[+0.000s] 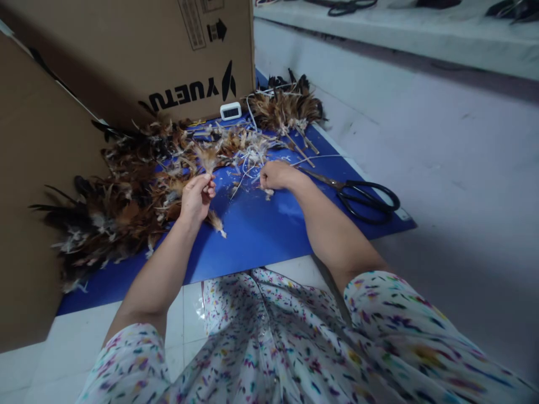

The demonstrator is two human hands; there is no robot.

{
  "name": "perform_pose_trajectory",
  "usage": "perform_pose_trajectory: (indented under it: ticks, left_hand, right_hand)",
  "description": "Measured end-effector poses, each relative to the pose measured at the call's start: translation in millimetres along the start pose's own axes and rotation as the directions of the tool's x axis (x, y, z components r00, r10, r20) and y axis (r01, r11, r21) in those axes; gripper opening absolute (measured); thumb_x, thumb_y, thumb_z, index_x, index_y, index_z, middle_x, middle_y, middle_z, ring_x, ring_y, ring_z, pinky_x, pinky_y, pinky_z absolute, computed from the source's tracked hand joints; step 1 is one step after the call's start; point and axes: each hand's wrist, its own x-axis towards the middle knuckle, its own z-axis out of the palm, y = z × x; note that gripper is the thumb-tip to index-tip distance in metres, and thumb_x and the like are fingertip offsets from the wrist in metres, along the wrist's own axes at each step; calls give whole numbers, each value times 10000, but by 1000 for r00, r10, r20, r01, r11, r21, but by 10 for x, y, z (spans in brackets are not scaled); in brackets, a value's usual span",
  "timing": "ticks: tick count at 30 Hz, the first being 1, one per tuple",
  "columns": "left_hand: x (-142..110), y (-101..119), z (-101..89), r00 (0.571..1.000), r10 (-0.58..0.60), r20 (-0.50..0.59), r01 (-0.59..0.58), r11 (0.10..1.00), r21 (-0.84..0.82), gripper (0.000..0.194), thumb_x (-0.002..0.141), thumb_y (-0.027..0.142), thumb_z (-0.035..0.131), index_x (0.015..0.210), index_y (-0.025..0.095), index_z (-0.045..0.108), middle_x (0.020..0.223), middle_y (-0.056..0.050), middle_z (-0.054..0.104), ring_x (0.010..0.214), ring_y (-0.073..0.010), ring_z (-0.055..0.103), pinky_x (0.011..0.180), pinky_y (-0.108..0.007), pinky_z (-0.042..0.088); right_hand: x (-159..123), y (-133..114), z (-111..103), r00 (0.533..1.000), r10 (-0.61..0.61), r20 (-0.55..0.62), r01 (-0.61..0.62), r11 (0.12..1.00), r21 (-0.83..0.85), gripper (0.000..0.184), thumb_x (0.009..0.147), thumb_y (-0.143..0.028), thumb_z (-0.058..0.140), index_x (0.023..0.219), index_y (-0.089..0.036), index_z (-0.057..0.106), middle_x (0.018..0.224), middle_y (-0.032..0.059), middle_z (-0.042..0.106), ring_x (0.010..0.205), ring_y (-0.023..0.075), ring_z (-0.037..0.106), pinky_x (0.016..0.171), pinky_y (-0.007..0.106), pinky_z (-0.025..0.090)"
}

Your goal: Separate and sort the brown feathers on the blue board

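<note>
we judge this a sorting step: our left hand [197,195] pinches a feather tuft [206,157]; our right hand [278,175] curls, grip unclear; next likely needs steady pinching

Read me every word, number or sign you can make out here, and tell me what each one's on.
"YUETU": upside down on the cardboard box, beside a black leaf-like logo.
Black arrow-like sign: same box; no readable words.
Printed panel: same box; too small to read.
White device: display unreadable.
</note>
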Motion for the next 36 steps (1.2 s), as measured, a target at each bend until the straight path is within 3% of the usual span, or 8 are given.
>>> perform_pose_trajectory:
  ticks: [3,6,12,19,24,32,36]
  left_hand:
    - [-1,-6,-3,1000,3,1,-3,1000,11,130,656,231,741,689,126,672,554,13,565,437,-29,449,410,-143,363]
    - [-1,-15,-10,1000,-4,17,4,1000,24,146,648,243,750,701,132,671,562,15,571,436,-29,453,412,-144,365]
    - [-19,-28,-6,996,-36,77,34,999,28,178,664,263,762,730,133,659,599,13,583,438,-31,467,410,-148,377]
    - [-106,-36,71,981,-170,95,171,985,-4,207,631,248,796,739,148,651,779,-9,666,505,-37,536,431,-147,418]
    - [-168,-50,142,961,-251,113,248,968,36,197,648,241,787,763,141,661,968,-58,708,555,-45,581,445,-144,441]
    - [-173,-122,141,943,-309,122,302,951,69,182,641,225,787,736,140,658,673,-9,648,523,-76,591,434,-153,448]
    - [-169,-105,150,949,-294,116,287,955,75,165,642,215,778,712,115,667,648,-12,632,499,-48,545,439,-139,441]
  right_hand:
    - [26,29,-5,999,-44,-29,47,993,111,108,705,-88,617,697,-161,696,797,78,719,788,192,659,705,266,470]
    - [47,47,-7,992,-89,-88,114,935,335,84,716,-84,625,694,-149,673,728,48,700,689,135,632,652,223,466]
    - [18,-31,-8,994,-27,-102,96,638,764,120,729,-72,668,669,-143,593,501,-31,559,470,68,526,471,178,424]
    - [-19,-187,15,984,-1,-176,163,385,908,193,651,-55,735,723,-148,582,569,-30,595,470,71,530,443,196,457]
    - [28,-278,103,967,-13,-255,243,354,903,223,603,-43,712,745,-151,578,608,-43,576,521,72,536,479,205,501]
    - [129,-320,253,898,-54,-436,410,459,789,221,584,-119,692,757,-159,560,666,-30,581,596,98,548,518,215,479]
    - [92,-370,246,912,-61,-405,387,454,803,209,612,-117,682,774,-169,561,662,-32,592,553,94,550,512,227,488]
